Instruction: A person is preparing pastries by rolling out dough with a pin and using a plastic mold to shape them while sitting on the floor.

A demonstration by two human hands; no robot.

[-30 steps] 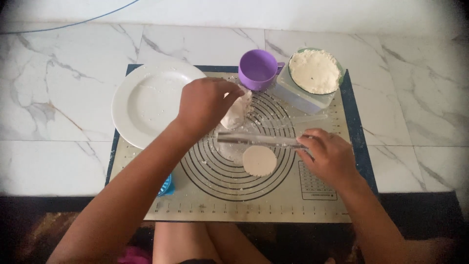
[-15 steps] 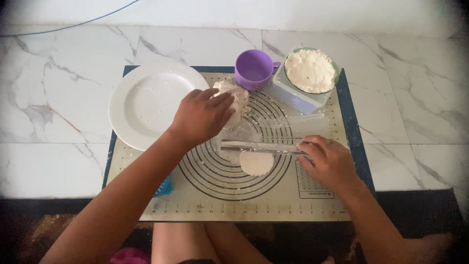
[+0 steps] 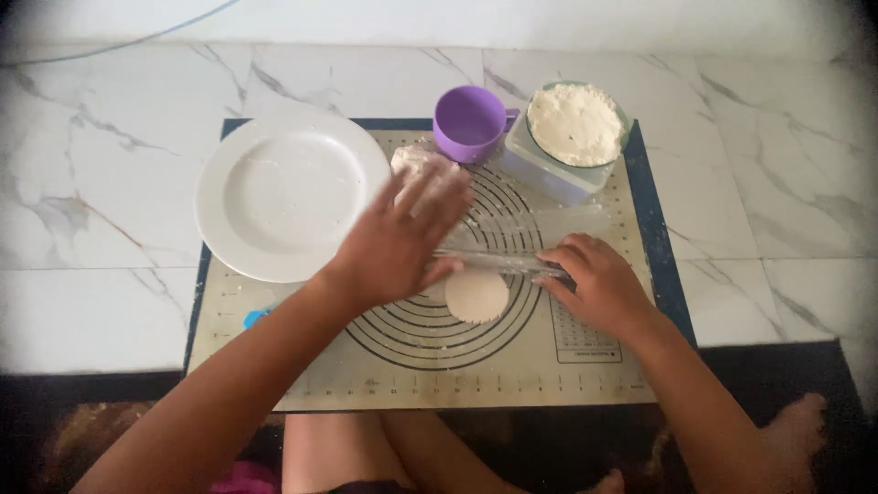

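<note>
- Rolling pin (image 3: pixel 498 263), clear, is laid across the baking mat (image 3: pixel 585 366), just above the flat dough disc (image 3: pixel 476 295).
- Right hand (image 3: pixel 599 285) is closed over the pin's right end.
- Left hand (image 3: pixel 402 242) is spread, fingers apart, blurred, over the pin's left end; contact cannot be told.
- Dough lump (image 3: pixel 413 157) sits between white plate (image 3: pixel 283 197) and purple cup (image 3: pixel 469 122).
- Flour bowl (image 3: pixel 576 123) rests on a clear box.

The left hand (image 3: pixel 402 240) hovered flat, blurred, over the ringed baking mat (image 3: pixel 302 366), fingers spread, its thumb side at the clear rolling pin (image 3: pixel 498 263). The right hand (image 3: pixel 594 284) lay on the pin's other end — a small dough disc (image 3: pixel 476 295) sat just beneath it. Behind, a dough lump (image 3: pixel 412 157), white plate (image 3: pixel 283 192), purple cup (image 3: pixel 469 122) and a bowl of flour (image 3: pixel 576 123) — all close together.
</note>
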